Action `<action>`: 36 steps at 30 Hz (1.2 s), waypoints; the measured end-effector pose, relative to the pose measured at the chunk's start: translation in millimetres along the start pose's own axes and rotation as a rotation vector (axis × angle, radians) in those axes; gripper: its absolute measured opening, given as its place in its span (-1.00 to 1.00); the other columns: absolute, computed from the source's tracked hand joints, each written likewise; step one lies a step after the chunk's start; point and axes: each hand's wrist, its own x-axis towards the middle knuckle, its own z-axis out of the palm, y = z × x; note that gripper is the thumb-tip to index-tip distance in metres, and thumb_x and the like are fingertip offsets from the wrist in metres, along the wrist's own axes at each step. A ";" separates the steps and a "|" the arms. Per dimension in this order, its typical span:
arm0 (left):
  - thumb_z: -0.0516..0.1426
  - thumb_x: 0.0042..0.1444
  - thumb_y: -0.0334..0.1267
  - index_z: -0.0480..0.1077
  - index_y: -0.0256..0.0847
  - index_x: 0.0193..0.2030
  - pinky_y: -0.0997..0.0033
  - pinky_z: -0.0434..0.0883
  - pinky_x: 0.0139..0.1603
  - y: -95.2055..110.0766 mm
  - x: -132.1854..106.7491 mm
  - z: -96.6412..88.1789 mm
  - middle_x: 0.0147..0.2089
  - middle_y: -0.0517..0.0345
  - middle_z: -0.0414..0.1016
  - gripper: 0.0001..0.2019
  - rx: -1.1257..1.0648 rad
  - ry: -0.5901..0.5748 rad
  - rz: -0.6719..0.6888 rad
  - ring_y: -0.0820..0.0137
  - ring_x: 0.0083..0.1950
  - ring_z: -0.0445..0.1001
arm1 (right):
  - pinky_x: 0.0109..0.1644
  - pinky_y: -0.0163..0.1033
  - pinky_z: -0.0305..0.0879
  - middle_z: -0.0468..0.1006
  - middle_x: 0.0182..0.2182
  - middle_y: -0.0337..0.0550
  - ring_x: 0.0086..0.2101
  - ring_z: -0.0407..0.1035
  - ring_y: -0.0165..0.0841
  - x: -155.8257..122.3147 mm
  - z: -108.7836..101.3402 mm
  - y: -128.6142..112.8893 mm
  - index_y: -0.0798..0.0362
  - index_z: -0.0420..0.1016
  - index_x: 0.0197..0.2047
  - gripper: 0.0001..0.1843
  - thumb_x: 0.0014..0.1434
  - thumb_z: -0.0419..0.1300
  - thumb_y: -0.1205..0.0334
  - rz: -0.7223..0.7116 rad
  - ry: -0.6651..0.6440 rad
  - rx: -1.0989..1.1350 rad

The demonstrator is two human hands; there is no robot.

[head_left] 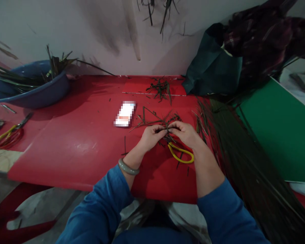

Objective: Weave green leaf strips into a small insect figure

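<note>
Both my hands meet over the red table, fingertips pinched together on a small bundle of dark green leaf strips [167,128]. My left hand [152,136], a grey bangle [128,167] at its wrist, grips the bundle from the left. From the right, my right hand [185,133] pinches it with thumb and forefinger. Thin folded strips [152,113] stick out beyond the fingers. Yellow-handled scissors [181,159] lie just below my right hand, their blades hidden. Exactly how the strips are joined is covered by my fingers.
A phone [125,114] lies left of centre. At far left are a blue basin [61,88] with long leaves and more scissors [8,134]. A leaf-scrap pile [160,88] sits near the wall. Long leaves [246,152], a green board [282,132] and a dark bag [213,64] occupy the right.
</note>
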 end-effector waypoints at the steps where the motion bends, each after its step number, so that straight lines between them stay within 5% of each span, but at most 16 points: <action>1: 0.15 -0.08 -0.19 0.43 -0.30 -0.38 0.50 0.29 -0.33 0.0 0.1 -0.4 -0.44 0.18 0.45 -0.80 0.001 -0.005 -0.001 0.53 -0.41 0.35 | -0.24 -0.28 0.25 0.51 -0.45 -0.26 -0.38 0.36 -0.41 0.1 0.4 0.6 0.03 0.44 -0.38 -0.89 -0.01 0.14 0.23 -0.001 0.000 0.004; 11: 0.15 -0.07 -0.19 0.44 -0.30 -0.40 0.53 0.26 -0.35 -3.0 1.3 -1.9 -0.46 0.20 0.43 -0.80 -0.017 0.014 -0.009 0.56 -0.43 0.32 | -0.21 -0.27 0.26 0.52 -0.44 -0.26 -0.37 0.37 -0.40 1.7 4.0 5.5 0.02 0.46 -0.35 -0.86 0.01 0.14 0.19 -0.018 0.008 0.009; 21: 0.19 -0.13 -0.21 0.46 -0.31 -0.38 0.50 0.29 -0.28 2.9 2.8 2.6 -0.43 0.18 0.47 -0.79 -0.307 0.103 -0.107 0.54 -0.40 0.36 | -0.10 -0.22 0.29 0.55 -0.29 -0.20 -0.27 0.41 -0.38 2.2 11.0 3.8 0.01 0.47 -0.23 -0.77 0.02 0.12 0.18 0.004 0.078 0.122; 30: 0.24 -0.22 -0.30 0.46 -0.31 -0.28 0.39 0.33 -0.17 2.4 0.8 0.8 -0.32 0.12 0.50 -0.72 -0.376 -0.065 -0.142 0.49 -0.33 0.41 | -0.15 -0.23 0.30 0.55 -0.37 -0.21 -0.32 0.40 -0.39 2.4 5.6 2.5 0.04 0.46 -0.31 -0.83 -0.01 0.14 0.21 0.011 0.079 0.078; 36: 0.23 -0.24 -0.33 0.46 -0.33 -0.37 0.45 0.33 -0.26 5.2 0.9 1.5 -0.41 0.16 0.48 -0.78 -0.305 0.018 -0.142 0.53 -0.39 0.38 | -0.15 -0.23 0.30 0.54 -0.37 -0.20 -0.32 0.40 -0.39 1.6 6.0 1.4 0.05 0.44 -0.32 -0.82 -0.05 0.16 0.21 0.031 0.081 0.120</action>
